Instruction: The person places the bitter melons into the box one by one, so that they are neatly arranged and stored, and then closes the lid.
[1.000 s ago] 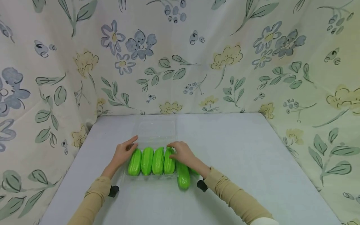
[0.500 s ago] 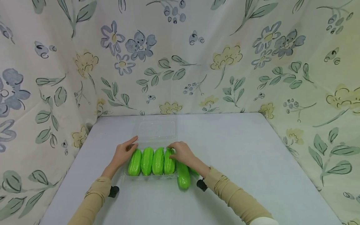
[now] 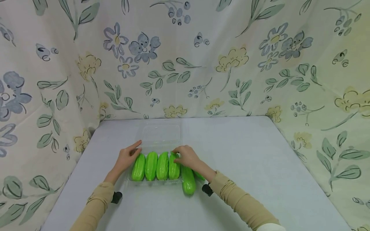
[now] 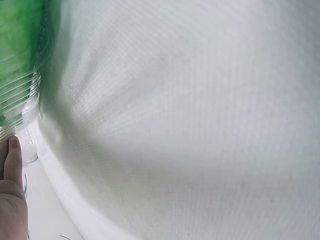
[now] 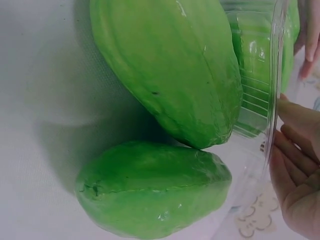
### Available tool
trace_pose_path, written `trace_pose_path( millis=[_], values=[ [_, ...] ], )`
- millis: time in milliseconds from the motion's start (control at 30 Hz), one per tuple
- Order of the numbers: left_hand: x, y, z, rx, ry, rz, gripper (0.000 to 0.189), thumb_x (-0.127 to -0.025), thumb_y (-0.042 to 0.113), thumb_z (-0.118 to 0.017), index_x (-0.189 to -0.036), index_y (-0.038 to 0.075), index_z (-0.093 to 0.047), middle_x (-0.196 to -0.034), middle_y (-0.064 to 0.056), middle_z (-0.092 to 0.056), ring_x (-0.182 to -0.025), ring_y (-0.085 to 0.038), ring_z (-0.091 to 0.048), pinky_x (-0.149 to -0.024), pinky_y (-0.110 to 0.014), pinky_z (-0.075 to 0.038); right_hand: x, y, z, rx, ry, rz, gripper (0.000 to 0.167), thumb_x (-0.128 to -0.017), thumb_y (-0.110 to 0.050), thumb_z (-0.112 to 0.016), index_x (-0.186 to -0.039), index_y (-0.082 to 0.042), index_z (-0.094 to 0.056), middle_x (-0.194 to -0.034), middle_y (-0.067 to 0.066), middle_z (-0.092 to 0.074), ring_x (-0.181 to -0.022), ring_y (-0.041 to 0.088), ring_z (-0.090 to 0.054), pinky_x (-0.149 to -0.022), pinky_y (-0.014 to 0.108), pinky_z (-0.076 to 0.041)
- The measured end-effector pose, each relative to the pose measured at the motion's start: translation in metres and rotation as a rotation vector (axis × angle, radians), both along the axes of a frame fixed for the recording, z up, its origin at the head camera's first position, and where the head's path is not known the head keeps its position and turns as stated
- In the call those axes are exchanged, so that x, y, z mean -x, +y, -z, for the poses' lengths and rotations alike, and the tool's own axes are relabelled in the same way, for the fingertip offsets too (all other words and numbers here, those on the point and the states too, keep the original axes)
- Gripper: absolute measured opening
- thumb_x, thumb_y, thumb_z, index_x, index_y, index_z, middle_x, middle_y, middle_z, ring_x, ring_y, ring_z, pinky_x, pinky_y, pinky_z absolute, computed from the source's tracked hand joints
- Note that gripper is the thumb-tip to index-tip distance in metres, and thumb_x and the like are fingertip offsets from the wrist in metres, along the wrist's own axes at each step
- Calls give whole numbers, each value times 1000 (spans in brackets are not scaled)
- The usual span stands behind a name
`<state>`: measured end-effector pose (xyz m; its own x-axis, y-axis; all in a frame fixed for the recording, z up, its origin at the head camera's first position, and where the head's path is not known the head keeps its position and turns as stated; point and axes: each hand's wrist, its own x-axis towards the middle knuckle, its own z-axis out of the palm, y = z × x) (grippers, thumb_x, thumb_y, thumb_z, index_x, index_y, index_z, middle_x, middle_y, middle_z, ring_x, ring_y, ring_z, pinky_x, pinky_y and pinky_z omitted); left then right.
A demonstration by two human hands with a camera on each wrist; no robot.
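Four is avoided here: several glossy green, ridged, long fruits [image 3: 151, 166] lie side by side in a clear plastic clamshell box [image 3: 133, 182]. My left hand [image 3: 126, 158] grips the box's far left corner, its fingers against the outer wall [image 4: 35, 85] in the left wrist view. At the far right corner my right hand [image 3: 189, 158] holds the rim [image 5: 277, 65], overlapping the tip of the rightmost fruit [image 3: 174, 171]. Two similar fruits lie outside on the right: one [image 3: 189, 184] beside the box, the other [image 5: 155, 190] partly hidden under my right forearm in the head view.
The box's clear lid [image 3: 162, 132] is folded back flat toward the table's far edge. White cloth covers the table [image 3: 245, 154]. A floral curtain [image 3: 185, 64] hangs behind and at both sides. Black wrist devices [image 3: 117, 197] sit below my wrists.
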<state>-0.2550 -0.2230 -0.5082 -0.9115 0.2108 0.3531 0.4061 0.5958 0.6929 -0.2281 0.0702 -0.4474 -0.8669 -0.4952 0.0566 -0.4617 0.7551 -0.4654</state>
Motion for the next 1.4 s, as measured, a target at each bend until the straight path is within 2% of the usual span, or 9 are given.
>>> trace_pose_path(
  millis=[367, 500, 667, 767, 867, 1167, 1400],
  values=[
    [0, 0, 0, -3, 14, 2, 41, -96, 17, -58, -133, 2, -53, -131, -17, -58, -100, -30, -68, -69, -16, -47, -2, 0, -2, 22, -11, -1, 36, -81, -14, -75, -114, 0, -68, -112, 13, -70, -104, 27, -65, -89, 38, -51],
    [-1, 0, 1, -5, 21, 1, 41, -95, 17, -58, -133, 2, -54, -129, -16, -60, -96, -27, -69, -65, -18, -46, -1, 2, 0, 56, -14, -30, 35, -82, -14, -74, -114, 1, -67, -112, 13, -70, -103, 28, -65, -88, 37, -52],
    [-1, -1, 3, 0, 17, 4, 40, -95, 17, -58, -133, 2, -54, -128, -16, -60, -95, -25, -69, -66, -18, -45, 4, 11, 4, 217, -64, -82, 34, -86, -10, -69, -117, 3, -64, -116, 17, -67, -106, 32, -64, -89, 36, -52],
    [-1, -1, 3, -9, 14, 8, 41, -96, 18, -58, -133, 1, -53, -129, -17, -60, -96, -28, -68, -66, -18, -45, 7, 19, 2, 335, -105, -77, 34, -87, -8, -67, -119, 4, -63, -118, 20, -65, -109, 34, -63, -92, 36, -51],
    [0, 0, 2, -15, 11, 6, 41, -96, 18, -58, -133, 2, -53, -129, -17, -59, -97, -30, -68, -66, -17, -46, 11, 26, -1, 387, -127, -47, 33, -89, -10, -65, -119, 3, -63, -117, 22, -65, -108, 34, -63, -91, 34, -52],
    [0, -1, 2, -12, 10, 7, 41, -96, 18, -57, -134, 2, -53, -131, -17, -58, -99, -30, -68, -68, -17, -47, 13, 47, -11, 355, -183, 26, 34, -89, -16, -66, -120, -3, -64, -116, 20, -66, -103, 30, -66, -86, 33, -54],
    [-1, -1, 2, -7, 10, 2, 41, -96, 19, -57, -133, 2, -53, -130, -16, -59, -98, -29, -68, -68, -18, -48, 18, 63, -9, 309, -220, 66, 39, -90, -19, -65, -125, -2, -61, -124, 19, -63, -105, 31, -65, -85, 34, -54]
  ],
)
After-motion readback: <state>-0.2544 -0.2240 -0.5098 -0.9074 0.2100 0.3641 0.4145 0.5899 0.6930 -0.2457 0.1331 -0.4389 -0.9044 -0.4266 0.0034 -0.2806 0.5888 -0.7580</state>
